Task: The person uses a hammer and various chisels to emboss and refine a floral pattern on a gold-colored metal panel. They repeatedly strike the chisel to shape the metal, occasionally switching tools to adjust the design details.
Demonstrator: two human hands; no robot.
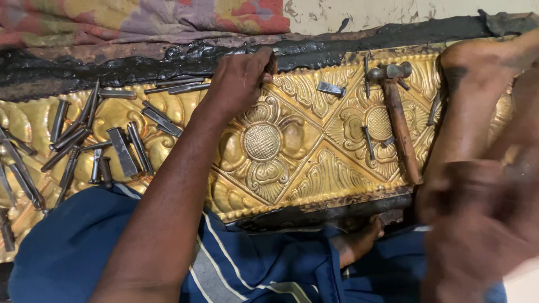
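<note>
Brass-gold sheet [314,157], beaten into raised flowers, leaves and crossed diamond bands, lay across my lap on a bed of black pitch [112,67], its surface bright and ribbed, with a cross-hatched boss at the centre of each flower. My left hand [242,78] rested at the upper edge of the sheet, its fingers [264,59] clenched round a short dark metal punch [273,63] set where gold met pitch. My right hand [477,224] was a blur low at the right side, so I could not tell whether it was clenched or released, or on what. A hammer [396,112] with a worn wooden handle and a small steel head lay on the sheet, head uppermost, over the right-hand flower. Many steel punches [106,140], slim, grey and flat-ended, lay scattered on the left part of the sheet; a few more lay near the hammer. Blue cloth [73,247] with thin pale stripes covered my knees below, and a faded patterned cloth [140,19] lay beyond the pitch.
</note>
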